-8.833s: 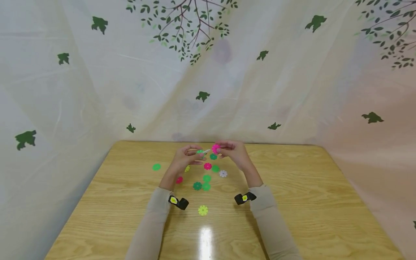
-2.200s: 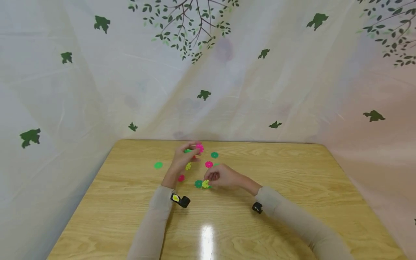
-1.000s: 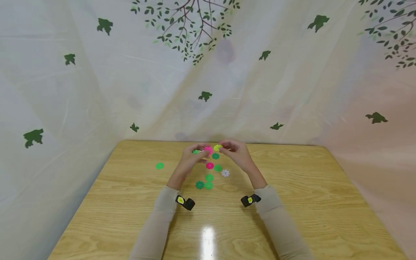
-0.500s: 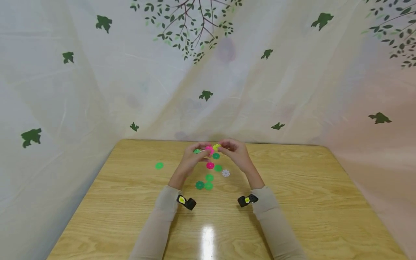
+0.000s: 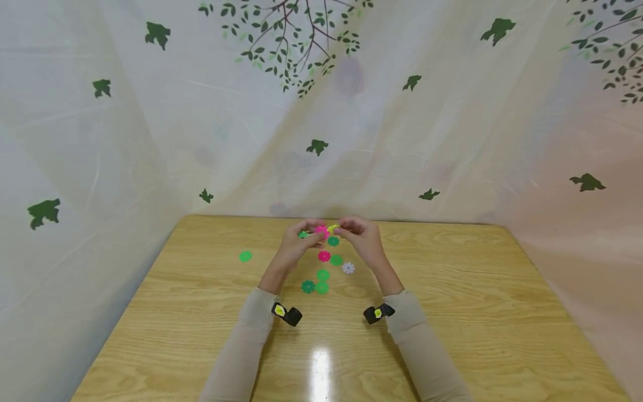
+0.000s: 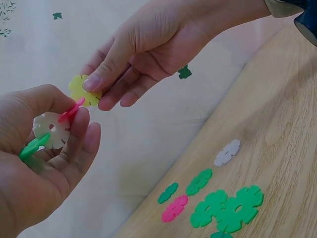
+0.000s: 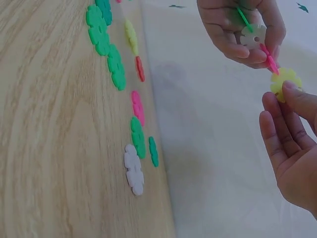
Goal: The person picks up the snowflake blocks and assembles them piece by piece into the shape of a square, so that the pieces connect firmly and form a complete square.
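Note:
My left hand (image 5: 293, 244) holds a short chain of slotted, flower-shaped plastic discs: a green disc (image 6: 33, 147), a white disc (image 6: 58, 133) and a pink disc (image 6: 72, 110), slotted together at angles. Its thumb and fingers pinch the pink one. Facing it, my right hand (image 5: 366, 241) pinches a yellow disc (image 6: 79, 88) between thumb and fingertips. The yellow edge meets the outer edge of the pink disc; how deep the slots sit in each other cannot be seen. Both hands are raised above the far part of the table.
On the wooden table (image 5: 452, 312) below lie loose discs: a pink disc (image 5: 324, 256), a white disc (image 5: 349, 268), several greens and a lone green disc (image 5: 245, 256) farther left. A yellow disc (image 7: 131, 37) and a red disc (image 7: 139, 68) show in the right wrist view. A printed curtain (image 5: 241, 139) hangs behind.
The pink disc, earlier in my right hand, joined the chain in my left. My right hand then picked the yellow disc off the table and brought it up against the pink one.

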Tool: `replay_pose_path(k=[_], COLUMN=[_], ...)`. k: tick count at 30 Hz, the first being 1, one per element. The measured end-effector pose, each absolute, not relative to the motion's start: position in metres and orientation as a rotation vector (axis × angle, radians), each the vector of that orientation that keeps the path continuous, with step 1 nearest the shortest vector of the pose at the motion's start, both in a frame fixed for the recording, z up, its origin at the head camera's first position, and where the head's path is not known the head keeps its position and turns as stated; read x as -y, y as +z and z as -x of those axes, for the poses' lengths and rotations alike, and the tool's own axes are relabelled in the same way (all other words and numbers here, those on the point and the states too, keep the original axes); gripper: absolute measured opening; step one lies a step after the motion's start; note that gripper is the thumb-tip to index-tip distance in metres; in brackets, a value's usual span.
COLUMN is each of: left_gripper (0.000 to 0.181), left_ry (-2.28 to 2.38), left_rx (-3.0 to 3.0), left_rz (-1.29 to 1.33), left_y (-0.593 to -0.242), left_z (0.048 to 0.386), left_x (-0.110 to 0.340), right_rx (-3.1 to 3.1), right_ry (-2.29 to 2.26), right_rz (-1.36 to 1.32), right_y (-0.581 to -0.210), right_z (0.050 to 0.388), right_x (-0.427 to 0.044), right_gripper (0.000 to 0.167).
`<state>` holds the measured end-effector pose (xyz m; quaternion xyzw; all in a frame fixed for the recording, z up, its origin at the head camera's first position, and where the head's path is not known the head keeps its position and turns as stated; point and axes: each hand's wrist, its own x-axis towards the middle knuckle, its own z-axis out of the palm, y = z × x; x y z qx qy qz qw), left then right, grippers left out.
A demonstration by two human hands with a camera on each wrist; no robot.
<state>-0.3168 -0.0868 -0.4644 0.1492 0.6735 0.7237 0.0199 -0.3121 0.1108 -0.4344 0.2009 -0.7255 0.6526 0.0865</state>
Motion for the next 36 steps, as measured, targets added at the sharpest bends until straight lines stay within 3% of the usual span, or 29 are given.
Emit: replay_pose_path(k=[36], left_gripper=[0.035], left_ry=[2.353], left_rx=[-1.977], left_rz=[-0.54], left_y=[-0.455], left_z=[0.308], left_x=[0.085], right_rx=[2.069], right_ry=[1.939], right_rz=[-0.691], right_y=[-0.448], right_z=[0.321], right_x=[-0.114], right_gripper=[0.009])
